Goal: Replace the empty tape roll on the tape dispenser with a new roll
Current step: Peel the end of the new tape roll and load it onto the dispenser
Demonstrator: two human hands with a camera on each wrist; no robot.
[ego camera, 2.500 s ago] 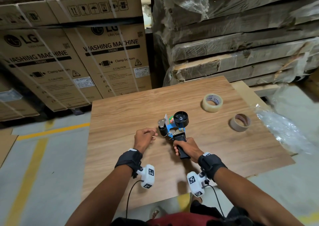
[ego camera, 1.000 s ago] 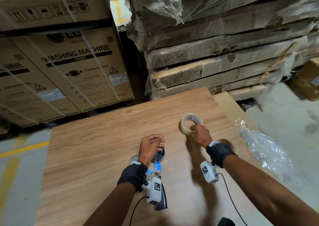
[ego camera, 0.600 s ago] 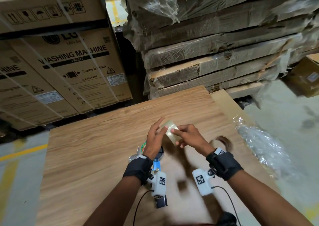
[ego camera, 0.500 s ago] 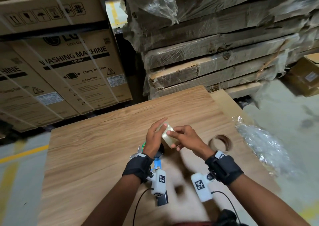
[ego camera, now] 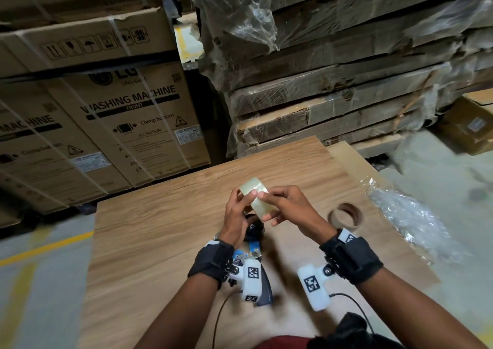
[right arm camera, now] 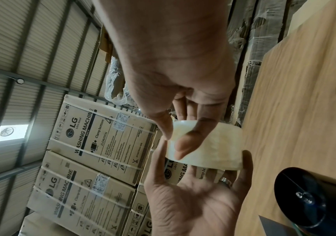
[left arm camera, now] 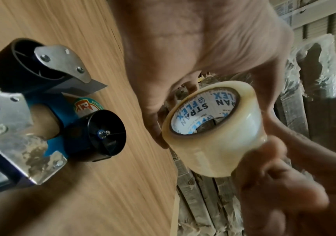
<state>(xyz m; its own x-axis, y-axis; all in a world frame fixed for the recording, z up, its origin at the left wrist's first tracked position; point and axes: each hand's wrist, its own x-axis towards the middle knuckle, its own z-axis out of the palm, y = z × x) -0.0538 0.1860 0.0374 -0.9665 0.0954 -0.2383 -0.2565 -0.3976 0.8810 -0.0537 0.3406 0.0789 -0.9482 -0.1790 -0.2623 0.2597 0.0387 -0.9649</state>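
With the empty core set aside near the table's right edge, both hands grip the new roll above the dispenser's bare hub, mounting not yet done.

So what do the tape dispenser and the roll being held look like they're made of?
Tape dispenser: blue painted frame, scuffed bare metal plates with screws, glossy black hub, probably plastic. New tape roll: clear glossy film, yellowish in bulk, on a printed core, likely cardboard; left hand and right hand hold it.
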